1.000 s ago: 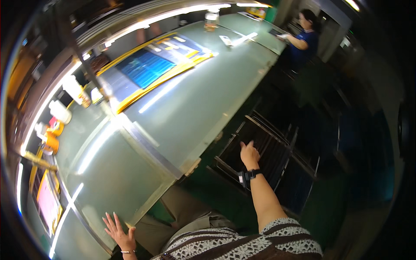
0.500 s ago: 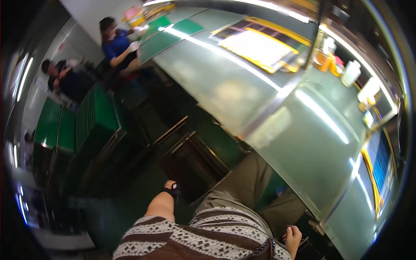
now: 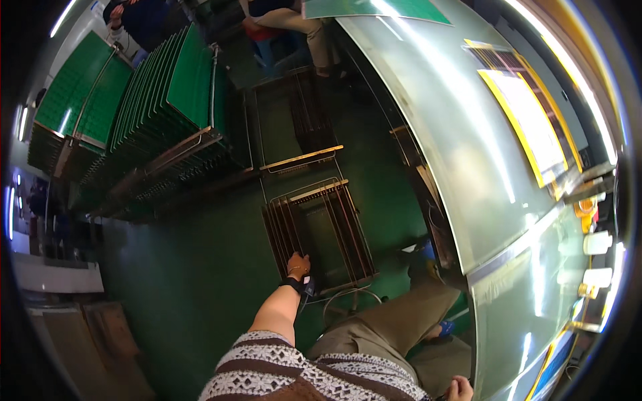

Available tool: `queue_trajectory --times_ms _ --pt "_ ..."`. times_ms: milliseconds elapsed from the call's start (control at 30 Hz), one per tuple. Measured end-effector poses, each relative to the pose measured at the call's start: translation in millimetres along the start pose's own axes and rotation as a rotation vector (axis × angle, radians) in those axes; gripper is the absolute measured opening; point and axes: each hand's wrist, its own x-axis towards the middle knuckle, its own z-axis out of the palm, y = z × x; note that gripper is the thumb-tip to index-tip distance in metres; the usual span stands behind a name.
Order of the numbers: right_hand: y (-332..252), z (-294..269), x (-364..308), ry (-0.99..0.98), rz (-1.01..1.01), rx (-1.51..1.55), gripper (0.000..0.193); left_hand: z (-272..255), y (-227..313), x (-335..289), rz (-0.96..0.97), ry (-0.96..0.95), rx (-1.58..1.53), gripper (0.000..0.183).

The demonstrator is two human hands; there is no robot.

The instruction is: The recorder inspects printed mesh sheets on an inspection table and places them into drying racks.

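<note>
Showing partly beside the table (image 3: 501,287), your right hand (image 3: 460,389) is curled; what it grips, I cannot tell. Your left hand (image 3: 299,264) is at one dark wire rack (image 3: 284,220) on the floor (image 3: 174,267); whether it holds this, I cannot tell. Beyond stand one second rack (image 3: 304,158) and two groups of green boards (image 3: 190,87).

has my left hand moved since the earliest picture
Yes, away from the grey-green tabletop: your left hand was at its edge then; now it is at the dark rack, left of that tabletop.
</note>
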Motion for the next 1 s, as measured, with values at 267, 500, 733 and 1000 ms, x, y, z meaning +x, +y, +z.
queue_trajectory --times_ms 267,500,733,1000 --pt "-2 25 0 -0.054 0.075 -0.137 0.024 34 -10 43 -0.160 -0.247 -0.027 0.038" --pt "-19 18 7 -0.077 0.024 -0.172 0.025 -1 8 13 -0.076 -0.173 0.146 0.025" --pt "-55 -9 12 -0.025 -0.119 0.008 0.021 -208 35 -71 0.116 0.110 0.145 0.030" --pt "6 1 10 0.006 -0.374 0.255 0.020 -350 38 -197 0.507 0.200 -0.760 0.025"
